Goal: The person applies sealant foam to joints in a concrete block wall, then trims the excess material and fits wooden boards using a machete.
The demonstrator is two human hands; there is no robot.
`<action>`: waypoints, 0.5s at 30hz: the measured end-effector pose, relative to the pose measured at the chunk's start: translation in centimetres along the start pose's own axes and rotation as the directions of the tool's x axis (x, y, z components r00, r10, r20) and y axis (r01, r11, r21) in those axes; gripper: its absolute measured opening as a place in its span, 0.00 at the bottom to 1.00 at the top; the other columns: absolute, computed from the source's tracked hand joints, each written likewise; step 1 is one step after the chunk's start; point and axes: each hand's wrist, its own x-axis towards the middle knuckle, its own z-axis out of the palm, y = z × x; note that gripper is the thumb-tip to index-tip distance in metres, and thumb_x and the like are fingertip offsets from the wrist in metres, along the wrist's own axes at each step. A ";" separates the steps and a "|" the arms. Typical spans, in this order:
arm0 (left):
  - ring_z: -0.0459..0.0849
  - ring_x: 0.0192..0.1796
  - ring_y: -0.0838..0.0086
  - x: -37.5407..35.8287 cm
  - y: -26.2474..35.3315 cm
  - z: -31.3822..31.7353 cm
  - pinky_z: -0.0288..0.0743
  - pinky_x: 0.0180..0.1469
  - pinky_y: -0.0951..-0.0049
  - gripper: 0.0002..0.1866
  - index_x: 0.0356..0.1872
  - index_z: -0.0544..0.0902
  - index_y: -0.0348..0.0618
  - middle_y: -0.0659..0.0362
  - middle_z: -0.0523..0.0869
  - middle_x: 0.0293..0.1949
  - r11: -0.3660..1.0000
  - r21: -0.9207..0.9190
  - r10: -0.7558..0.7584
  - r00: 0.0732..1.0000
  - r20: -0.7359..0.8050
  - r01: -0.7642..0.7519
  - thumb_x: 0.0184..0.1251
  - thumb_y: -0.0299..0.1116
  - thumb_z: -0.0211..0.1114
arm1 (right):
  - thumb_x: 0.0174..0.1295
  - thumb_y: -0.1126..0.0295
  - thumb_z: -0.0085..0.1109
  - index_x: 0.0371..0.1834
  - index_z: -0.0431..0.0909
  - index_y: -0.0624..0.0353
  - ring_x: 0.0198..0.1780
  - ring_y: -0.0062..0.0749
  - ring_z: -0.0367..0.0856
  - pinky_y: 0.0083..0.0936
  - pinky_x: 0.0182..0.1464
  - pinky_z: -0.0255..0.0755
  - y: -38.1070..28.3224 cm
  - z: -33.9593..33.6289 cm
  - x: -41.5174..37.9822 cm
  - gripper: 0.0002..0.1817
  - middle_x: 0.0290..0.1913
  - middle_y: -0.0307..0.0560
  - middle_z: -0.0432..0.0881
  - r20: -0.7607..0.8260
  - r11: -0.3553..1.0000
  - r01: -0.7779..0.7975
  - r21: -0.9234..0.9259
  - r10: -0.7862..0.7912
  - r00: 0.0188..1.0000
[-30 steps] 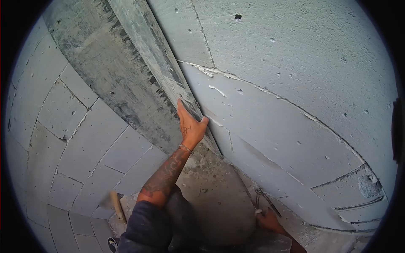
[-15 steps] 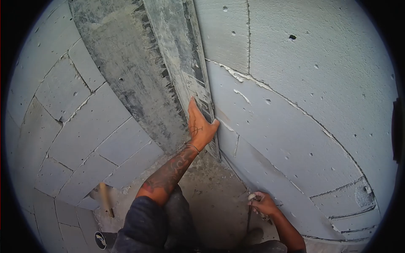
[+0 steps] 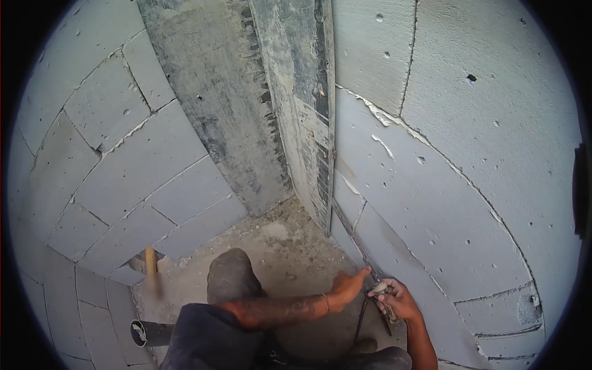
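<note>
My left hand (image 3: 348,288) reaches across low in front of me, its fingers drawn together close to my right hand and a thin dark line (image 3: 349,225) along the wall's foot; what they hold, if anything, I cannot tell. Against the right wall, my right hand (image 3: 399,303) grips a pale, knobbly bundle (image 3: 379,288), with its fingers curled round it. Thin dark rods (image 3: 361,320) hang or stand just below both hands. Ahead, a tall grey-smeared board (image 3: 302,123) stands upright at the right wall, with neither hand on it.
Pale block walls (image 3: 394,203) rise on both sides, with rough joints. A dusty concrete floor (image 3: 290,246) lies between them. At lower left are a wooden handle (image 3: 151,265) and a dark pipe-like cylinder (image 3: 154,333). My knee (image 3: 231,274) is up in the middle.
My left hand has left the upright board and come down and right to beside my right hand. The right hand still holds the pale bundle. The view has shifted somewhat.
</note>
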 end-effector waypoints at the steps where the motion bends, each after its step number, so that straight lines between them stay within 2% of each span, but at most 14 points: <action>1: 0.73 0.52 0.57 0.7 -2.9 2.5 0.64 0.54 0.65 0.38 0.47 0.71 0.27 0.43 0.76 0.44 0.998 -0.057 0.019 0.999 0.038 -0.017 0.54 0.60 0.54 | 0.55 0.79 0.51 0.50 0.62 0.68 0.23 0.20 0.72 0.17 0.24 0.68 -0.3 0.2 0.3 0.18 0.37 0.50 0.78 0.019 0.997 0.062 -0.041 -0.061 0.998; 2: 0.77 0.47 0.60 1.5 -5.2 4.8 0.67 0.50 0.66 0.34 0.43 0.75 0.29 0.46 0.79 0.40 0.993 -0.114 0.030 0.996 0.087 -0.020 0.57 0.59 0.53 | 0.55 0.79 0.51 0.50 0.62 0.68 0.23 0.20 0.72 0.17 0.24 0.68 -0.1 0.4 0.7 0.18 0.37 0.50 0.78 0.016 0.997 0.065 -0.032 -0.064 0.998; 3: 0.77 0.47 0.60 1.3 -5.2 5.3 0.67 0.50 0.66 0.34 0.43 0.75 0.29 0.46 0.79 0.40 0.994 -0.104 0.023 0.995 0.094 -0.013 0.57 0.59 0.53 | 0.55 0.78 0.50 0.50 0.63 0.68 0.24 0.20 0.72 0.18 0.24 0.69 0.3 0.5 1.2 0.18 0.35 0.48 0.78 -0.026 0.987 0.065 -0.145 -0.069 0.997; 5: 0.74 0.32 0.77 1.3 -4.5 6.6 0.69 0.34 0.77 0.23 0.40 0.74 0.35 0.57 0.78 0.29 0.915 -0.384 0.145 0.989 0.034 -0.121 0.64 0.50 0.51 | 0.56 0.76 0.48 0.52 0.64 0.67 0.26 0.20 0.73 0.18 0.25 0.69 -0.2 1.4 1.0 0.19 0.31 0.43 0.76 -0.105 0.934 0.073 -0.350 -0.117 0.988; 6: 0.74 0.32 0.77 1.3 -4.3 6.7 0.69 0.34 0.77 0.23 0.40 0.74 0.35 0.57 0.78 0.29 0.917 -0.380 0.140 0.990 0.033 -0.117 0.64 0.50 0.51 | 0.56 0.76 0.48 0.52 0.64 0.67 0.26 0.20 0.73 0.18 0.25 0.69 0.2 1.2 0.9 0.19 0.31 0.43 0.76 -0.105 0.936 0.072 -0.344 -0.115 0.988; 8: 0.70 0.25 0.83 1.1 -4.1 6.7 0.66 0.28 0.82 0.19 0.33 0.75 0.38 0.64 0.75 0.24 0.899 -0.407 0.204 0.977 0.059 -0.163 0.65 0.48 0.53 | 0.54 0.74 0.51 0.52 0.64 0.67 0.29 0.28 0.77 0.23 0.30 0.72 1.2 0.6 1.2 0.21 0.31 0.46 0.78 -0.131 0.960 0.074 -0.271 -0.113 0.985; 9: 0.71 0.26 0.83 1.0 -4.2 7.0 0.67 0.29 0.81 0.19 0.32 0.76 0.37 0.63 0.76 0.25 0.912 -0.350 0.224 0.975 -0.009 -0.213 0.64 0.47 0.55 | 0.54 0.74 0.51 0.52 0.64 0.67 0.29 0.28 0.77 0.23 0.30 0.72 1.5 0.5 0.8 0.21 0.31 0.46 0.78 -0.116 0.959 0.074 -0.272 -0.109 0.987; 10: 0.71 0.26 0.83 1.1 -3.9 7.2 0.67 0.29 0.81 0.19 0.32 0.76 0.37 0.63 0.76 0.25 0.909 -0.354 0.224 0.974 -0.025 -0.218 0.64 0.47 0.55 | 0.54 0.73 0.53 0.52 0.64 0.67 0.32 0.36 0.78 0.27 0.34 0.73 1.7 0.4 0.5 0.22 0.33 0.50 0.78 -0.128 0.801 0.245 -0.547 -0.370 0.920; 11: 0.71 0.26 0.84 1.2 -3.7 7.6 0.67 0.29 0.80 0.19 0.32 0.76 0.36 0.62 0.77 0.26 0.904 -0.342 0.232 0.967 -0.108 -0.255 0.63 0.47 0.55 | 0.53 0.71 0.55 0.51 0.64 0.67 0.35 0.43 0.80 0.31 0.38 0.73 1.9 0.3 0.0 0.23 0.35 0.55 0.78 -0.060 0.538 0.347 -0.768 -0.601 0.797; 12: 0.71 0.26 0.84 1.2 -3.1 7.9 0.67 0.30 0.80 0.19 0.31 0.76 0.36 0.62 0.77 0.26 0.896 -0.333 0.240 0.952 -0.192 -0.293 0.63 0.47 0.56 | 0.53 0.71 0.55 0.51 0.64 0.67 0.35 0.43 0.80 0.31 0.38 0.73 1.8 0.3 -0.8 0.23 0.35 0.55 0.78 -0.041 0.530 0.358 -0.769 -0.599 0.800; 13: 0.71 0.26 0.84 1.2 -2.5 8.1 0.67 0.30 0.80 0.19 0.31 0.76 0.36 0.62 0.77 0.26 0.891 -0.342 0.238 0.949 -0.208 -0.299 0.63 0.47 0.56 | 0.52 0.70 0.57 0.51 0.64 0.67 0.38 0.49 0.79 0.34 0.42 0.71 1.4 0.6 -1.8 0.24 0.37 0.58 0.78 -0.139 0.599 0.258 -0.758 -0.534 0.834; 14: 0.73 0.27 0.83 0.8 -1.4 8.1 0.69 0.31 0.80 0.19 0.31 0.77 0.36 0.62 0.78 0.27 0.875 -0.430 0.155 0.970 -0.189 -0.224 0.62 0.46 0.56 | 0.51 0.69 0.58 0.51 0.64 0.67 0.42 0.54 0.78 0.37 0.46 0.70 1.2 0.9 -2.7 0.24 0.39 0.62 0.77 -0.243 0.662 0.149 -0.734 -0.461 0.853; 15: 0.74 0.28 0.82 0.6 -0.6 8.0 0.70 0.32 0.79 0.19 0.30 0.77 0.36 0.61 0.78 0.27 0.847 -0.509 0.081 0.984 -0.159 -0.152 0.62 0.46 0.57 | 0.51 0.70 0.58 0.49 0.64 0.68 0.43 0.55 0.76 0.39 0.46 0.68 0.9 1.0 -2.9 0.23 0.40 0.63 0.76 -0.259 0.697 0.172 -0.697 -0.468 0.845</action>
